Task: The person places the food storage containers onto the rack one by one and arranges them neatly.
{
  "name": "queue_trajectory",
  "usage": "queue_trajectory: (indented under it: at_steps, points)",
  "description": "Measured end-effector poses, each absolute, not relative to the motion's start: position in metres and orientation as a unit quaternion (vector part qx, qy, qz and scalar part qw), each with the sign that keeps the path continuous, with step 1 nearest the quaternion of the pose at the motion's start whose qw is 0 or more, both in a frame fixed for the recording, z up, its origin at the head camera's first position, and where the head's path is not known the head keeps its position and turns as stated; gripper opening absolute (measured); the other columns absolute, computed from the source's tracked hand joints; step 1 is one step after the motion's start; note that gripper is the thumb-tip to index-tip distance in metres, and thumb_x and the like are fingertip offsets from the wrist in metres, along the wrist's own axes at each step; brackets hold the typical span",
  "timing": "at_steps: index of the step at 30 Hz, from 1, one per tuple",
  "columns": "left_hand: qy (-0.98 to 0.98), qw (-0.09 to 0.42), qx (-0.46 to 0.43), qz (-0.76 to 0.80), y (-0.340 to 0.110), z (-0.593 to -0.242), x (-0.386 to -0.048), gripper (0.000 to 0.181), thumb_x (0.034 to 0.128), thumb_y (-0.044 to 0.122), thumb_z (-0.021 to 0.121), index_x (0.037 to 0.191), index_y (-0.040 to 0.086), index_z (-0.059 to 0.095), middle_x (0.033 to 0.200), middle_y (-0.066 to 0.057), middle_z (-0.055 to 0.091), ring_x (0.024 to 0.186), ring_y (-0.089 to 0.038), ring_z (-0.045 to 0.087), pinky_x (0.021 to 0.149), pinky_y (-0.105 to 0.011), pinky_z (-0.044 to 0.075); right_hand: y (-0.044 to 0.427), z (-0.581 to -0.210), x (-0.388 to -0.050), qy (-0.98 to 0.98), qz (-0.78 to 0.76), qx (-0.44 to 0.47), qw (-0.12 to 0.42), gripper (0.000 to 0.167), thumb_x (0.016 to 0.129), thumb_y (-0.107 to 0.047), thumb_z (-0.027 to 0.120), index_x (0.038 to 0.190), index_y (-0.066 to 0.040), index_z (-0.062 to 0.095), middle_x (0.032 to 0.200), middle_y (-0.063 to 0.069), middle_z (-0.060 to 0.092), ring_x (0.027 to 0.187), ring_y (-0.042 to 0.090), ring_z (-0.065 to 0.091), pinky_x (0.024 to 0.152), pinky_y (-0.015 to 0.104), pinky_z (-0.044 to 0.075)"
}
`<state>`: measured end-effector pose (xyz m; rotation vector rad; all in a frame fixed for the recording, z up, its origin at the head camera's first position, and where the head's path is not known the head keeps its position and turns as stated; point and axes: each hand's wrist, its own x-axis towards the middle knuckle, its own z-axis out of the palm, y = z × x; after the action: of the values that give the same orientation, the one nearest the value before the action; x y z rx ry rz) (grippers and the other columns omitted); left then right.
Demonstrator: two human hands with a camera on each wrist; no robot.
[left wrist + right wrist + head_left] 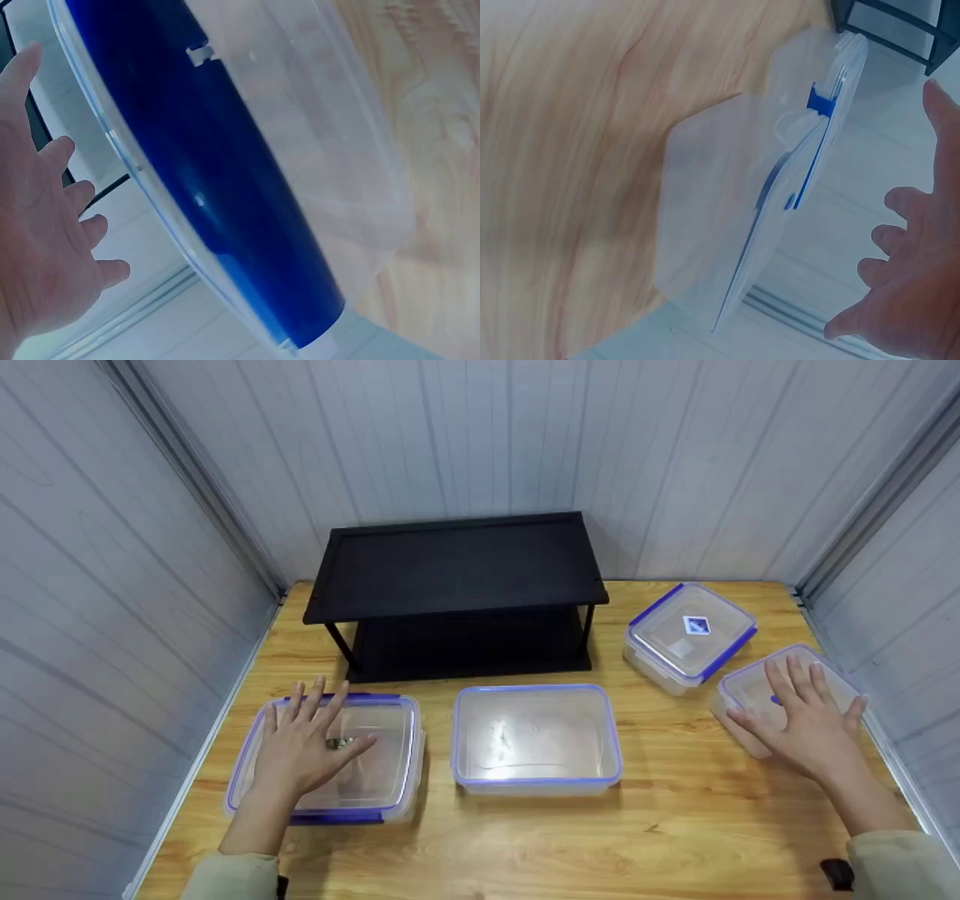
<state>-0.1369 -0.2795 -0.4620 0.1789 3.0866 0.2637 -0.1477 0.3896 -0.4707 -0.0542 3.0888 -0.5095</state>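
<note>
Crosswise on the wooden table (pixel 660 817), the left container (pixel 394 757) sits below the left hand (pixel 300 754), its long axis running left to right. Its blue clips line the far and near edges; the left wrist view shows one clip (pixel 225 195) close up. That hand's fingers are spread above the lid, pointing away from the person, the thumb out to the right, with a gap between hand and lid.

Over on the far right, the right hand (pixel 814 735) is spread in the same way above the right container (pixel 754 690), apart from it in the right wrist view. This container is turned askew, its side edges slanting from far left to near right; the hand covers its near end, so I can't tell its long axis for sure. It sits near the right wall (pixel 900 547).

Between the two lies the middle container (pixel 536 742), blue-rimmed, also long from left to right. The far container (pixel 686 649) stands angled just beyond the right container, a label (pixel 697 625) on its lid. Behind the left and middle containers, a black two-tier rack (pixel 465 570) stretches left to right near the back wall (pixel 480 442).
</note>
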Motion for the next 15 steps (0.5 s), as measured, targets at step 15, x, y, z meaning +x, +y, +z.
queue_trajectory:
  at_steps: [15]
  points:
    - [0.993, 0.049, 0.078, 0.067, -0.295, -0.453, -0.135, 0.103, 0.0928, 0.084, 0.055, 0.17, 0.021, 0.03, 0.176, -0.021, 0.017, 0.16, -0.05, 0.012, 0.124, -0.074, -0.001, 0.332, -0.457, -0.185, 0.98, -0.185, -0.072, -0.001, 0.105, 0.1, -0.071, 0.059, 0.172, -0.012, 0.01, 0.177, 0.02, 0.0, 0.162, 0.047, -0.005, 0.119, 0.071, -0.022]
